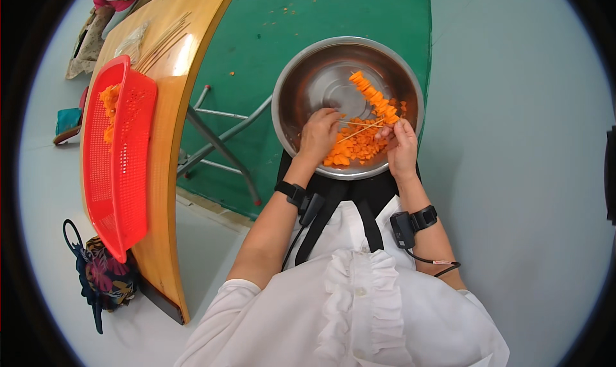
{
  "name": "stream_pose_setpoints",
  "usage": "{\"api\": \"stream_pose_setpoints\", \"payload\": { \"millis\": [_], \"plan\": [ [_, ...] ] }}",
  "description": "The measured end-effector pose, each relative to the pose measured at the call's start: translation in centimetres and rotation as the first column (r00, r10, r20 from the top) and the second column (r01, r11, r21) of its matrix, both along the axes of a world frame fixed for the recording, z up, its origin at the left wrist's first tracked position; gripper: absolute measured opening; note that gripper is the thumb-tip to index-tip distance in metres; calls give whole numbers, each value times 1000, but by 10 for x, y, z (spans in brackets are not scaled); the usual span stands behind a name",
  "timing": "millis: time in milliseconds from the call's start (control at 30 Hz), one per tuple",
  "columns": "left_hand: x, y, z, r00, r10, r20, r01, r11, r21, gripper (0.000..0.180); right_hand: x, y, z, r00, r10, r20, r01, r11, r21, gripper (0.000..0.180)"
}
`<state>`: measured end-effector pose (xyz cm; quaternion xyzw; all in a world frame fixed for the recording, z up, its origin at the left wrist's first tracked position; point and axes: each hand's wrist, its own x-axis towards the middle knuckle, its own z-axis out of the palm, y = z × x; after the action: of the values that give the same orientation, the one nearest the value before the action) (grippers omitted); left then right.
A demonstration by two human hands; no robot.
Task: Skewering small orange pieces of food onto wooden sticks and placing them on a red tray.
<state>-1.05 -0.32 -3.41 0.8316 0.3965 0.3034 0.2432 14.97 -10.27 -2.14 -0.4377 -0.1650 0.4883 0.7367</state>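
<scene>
A thin wooden skewer (369, 128) threaded with orange carrot pieces (375, 97) slants toward 11 o'clock over the steel bowl (282, 91) on the person's lap. It looks light, brittle, slippery-laden, best pinched at its bare lower end. The right hand (401, 145) pinches it there; the left hand (319, 135), fingers curled, touches loose pieces (353, 150).

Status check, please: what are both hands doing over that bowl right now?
Right hand pinching thin wooden skewer loaded with orange chunks. Left hand down among loose orange pieces in round steel bowl. Nothing blocking.
</scene>
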Motion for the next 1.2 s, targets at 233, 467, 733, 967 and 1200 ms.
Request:
{"api": "stream_pose_setpoints", "payload": {
  "millis": [233, 467, 733, 967, 1200],
  "plan": [
    [36, -19, -3, 958, -288, -1, 286, 952, -106, 15, 0, -1, -9, 1000, -17, -19, 18, 999, 45, 20],
    [61, -37, -3, 953, -300, -33, 283, 927, -244, 19, 0, -2, -11, 998, -18, -55, 19, 999, 27, 21],
    [57, -36, -7, 944, -329, 4, 315, 900, -301, 20, -1, -3, -12, 997, -36, -70, 37, 999, 14, 20],
    [42, -26, -11, 943, -331, -39, 300, 895, -328, 12, -1, 0, -8, 999, -24, -26, 25, 999, 47, 21],
    [33, -22, -16, 993, -109, 47, 115, 781, -615, 13, -2, 0, -7, 999, -32, -28, 33, 999, 36, 21]
  ]
}}
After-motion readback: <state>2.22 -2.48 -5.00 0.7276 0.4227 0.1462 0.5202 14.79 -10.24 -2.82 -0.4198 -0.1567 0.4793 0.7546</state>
